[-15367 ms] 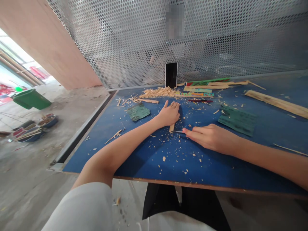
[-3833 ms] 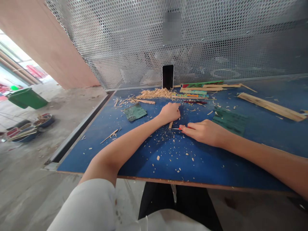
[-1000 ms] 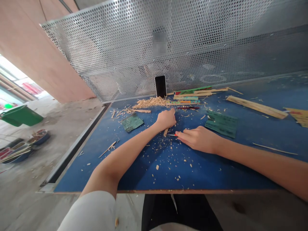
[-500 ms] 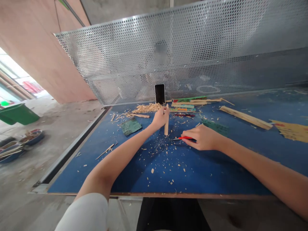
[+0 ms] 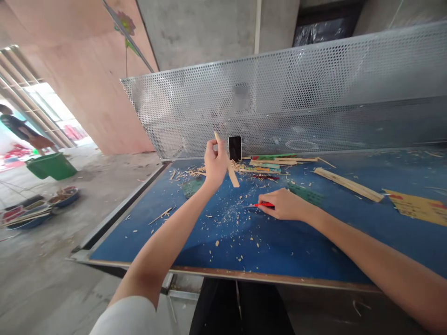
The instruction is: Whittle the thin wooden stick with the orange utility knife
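Note:
My left hand (image 5: 215, 163) is closed round a pale flat wooden strip (image 5: 233, 177), raised over the blue table (image 5: 195, 251). The strip tilts, its narrow upper tip showing above my fingers and its wide end pointing down toward me. Low over the table on the right, my right hand (image 5: 279, 204) grips a red-handled knife (image 5: 264, 204) with its thin blade pointing left. Small wood chips lie scattered beneath and between my hands. Behind my left hand is a heap of shavings (image 5: 237, 165), partly hidden.
A phone (image 5: 235, 148) leans on the perforated metal screen (image 5: 195, 107). Wood strips (image 5: 349, 184), green sandpaper (image 5: 305, 194) and a yellow sheet (image 5: 419, 207) lie on the table. Far left are a green bin (image 5: 52, 166), baskets and another person (image 5: 21, 128).
My left hand has lifted the wooden strip up and to the left, tilting it. My right hand has shifted slightly left with the knife. The view has turned, showing a person at far left.

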`<state>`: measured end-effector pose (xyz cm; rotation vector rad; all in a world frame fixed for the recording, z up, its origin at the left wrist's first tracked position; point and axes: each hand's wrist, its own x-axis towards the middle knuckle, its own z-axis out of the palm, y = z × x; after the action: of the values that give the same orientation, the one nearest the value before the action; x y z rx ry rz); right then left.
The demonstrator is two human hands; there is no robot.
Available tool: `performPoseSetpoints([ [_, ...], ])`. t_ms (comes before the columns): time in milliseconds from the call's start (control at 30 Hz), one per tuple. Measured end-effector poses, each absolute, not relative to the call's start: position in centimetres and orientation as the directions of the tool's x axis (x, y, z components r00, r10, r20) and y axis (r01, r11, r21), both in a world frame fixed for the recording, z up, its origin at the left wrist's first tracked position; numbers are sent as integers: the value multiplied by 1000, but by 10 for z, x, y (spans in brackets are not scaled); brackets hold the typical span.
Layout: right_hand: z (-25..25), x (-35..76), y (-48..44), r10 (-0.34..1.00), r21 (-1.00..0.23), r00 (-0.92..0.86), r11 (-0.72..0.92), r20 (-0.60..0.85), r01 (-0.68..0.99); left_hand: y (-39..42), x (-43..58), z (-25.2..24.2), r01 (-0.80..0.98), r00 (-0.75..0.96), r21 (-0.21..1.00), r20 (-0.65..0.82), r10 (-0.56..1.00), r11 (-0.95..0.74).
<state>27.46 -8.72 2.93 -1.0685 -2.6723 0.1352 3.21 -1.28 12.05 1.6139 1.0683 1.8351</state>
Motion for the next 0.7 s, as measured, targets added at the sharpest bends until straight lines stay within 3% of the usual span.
performPoseSetpoints([
  [200,23,273,-82,762,-279,-569,645,311,711,-23,23,98,118,-392,837,533,749,-534],
  [300,19,267,-80,838,-474,-402,542,370,694,-23,22,79,60,-468,897,413,782,-438],
  [400,17,255,-83,891,-726,-234,453,389,518,-27,29,62,-14,-435,936,311,845,-352],
  [467,17,245,-88,917,-832,-203,398,345,387,-32,37,53,-39,-402,948,276,873,-317],
  [600,15,231,-99,931,-880,-206,354,301,317,-37,50,39,-34,-335,958,257,907,-284],
  [700,13,230,-101,929,-866,-130,369,346,338,-34,52,31,168,-233,960,257,938,-222],
])
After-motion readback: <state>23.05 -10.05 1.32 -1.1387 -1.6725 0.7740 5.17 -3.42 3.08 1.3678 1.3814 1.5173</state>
